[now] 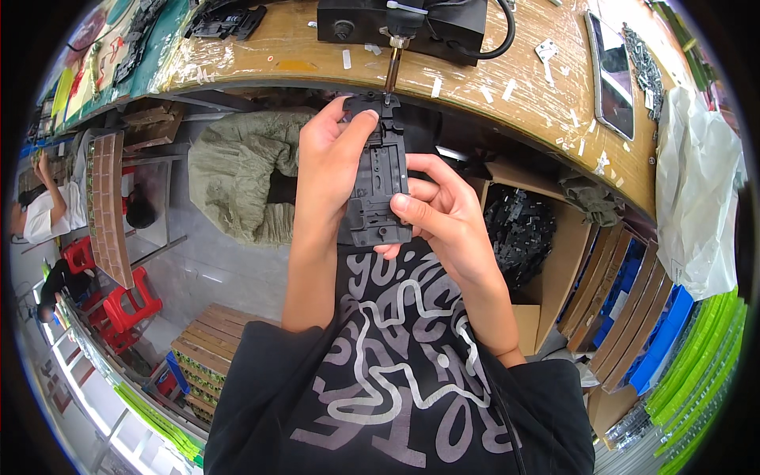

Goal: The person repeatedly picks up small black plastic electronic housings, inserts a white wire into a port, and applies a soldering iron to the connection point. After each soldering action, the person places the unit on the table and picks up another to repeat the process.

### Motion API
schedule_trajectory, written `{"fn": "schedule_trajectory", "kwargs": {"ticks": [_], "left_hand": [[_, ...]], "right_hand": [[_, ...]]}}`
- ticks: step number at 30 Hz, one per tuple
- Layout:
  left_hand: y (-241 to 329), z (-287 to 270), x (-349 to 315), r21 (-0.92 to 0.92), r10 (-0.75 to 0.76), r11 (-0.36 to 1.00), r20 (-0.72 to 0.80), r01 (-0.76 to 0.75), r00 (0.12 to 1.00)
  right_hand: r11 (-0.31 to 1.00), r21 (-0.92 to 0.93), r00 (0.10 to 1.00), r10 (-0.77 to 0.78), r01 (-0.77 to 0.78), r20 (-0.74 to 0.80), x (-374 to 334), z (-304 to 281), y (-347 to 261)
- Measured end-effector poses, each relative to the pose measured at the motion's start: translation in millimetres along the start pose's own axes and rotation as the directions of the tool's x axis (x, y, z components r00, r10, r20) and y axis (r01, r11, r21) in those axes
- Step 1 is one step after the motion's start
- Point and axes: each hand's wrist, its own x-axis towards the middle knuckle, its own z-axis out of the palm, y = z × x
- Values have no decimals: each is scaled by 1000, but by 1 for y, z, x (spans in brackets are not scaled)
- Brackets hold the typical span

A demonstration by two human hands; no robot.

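Between my hands is a long black moulded plastic part point(377, 170) with ribs, slots and small holes, held above my lap at the bench's front edge. My left hand point(328, 154) is closed on its upper left side, the thumb lying across the top end. Lower down, my right hand point(450, 210) grips the right edge, its thumb on the face and fingers behind. At the part's top end is the thin metal shaft point(393, 70) of a mounted black tool point(404, 20) with a brass-coloured collar; its tip appears to meet the part. What kind of tool it is, I cannot tell.
A black box point(332, 30) with a cable stands on the wooden bench point(285, 51). A phone point(611, 75), small black pieces point(645, 67) and white scraps lie there. Right of me is a carton point(546, 317) of black parts. Red stools point(131, 305) and another person point(59, 206) are at left.
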Motion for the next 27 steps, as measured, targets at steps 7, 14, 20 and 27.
{"fn": "schedule_trajectory", "kwargs": {"ticks": [7,14,20,27], "left_hand": [[0,0,0,41,-14,999,1,14,1000],[1,-1,1,49,3,999,10,-3,1000],[11,-24,3,559,-82,829,124,-1,989],[65,-72,42,862,710,336,33,-379,703]], "right_hand": [[1000,-6,1000,-5,5,16,2,-2,-1],[999,-29,1000,-16,17,21,3,-4,1],[978,-207,998,6,-20,-67,-5,-38,13],[619,-709,603,-436,-337,-668,-52,-244,80]]}}
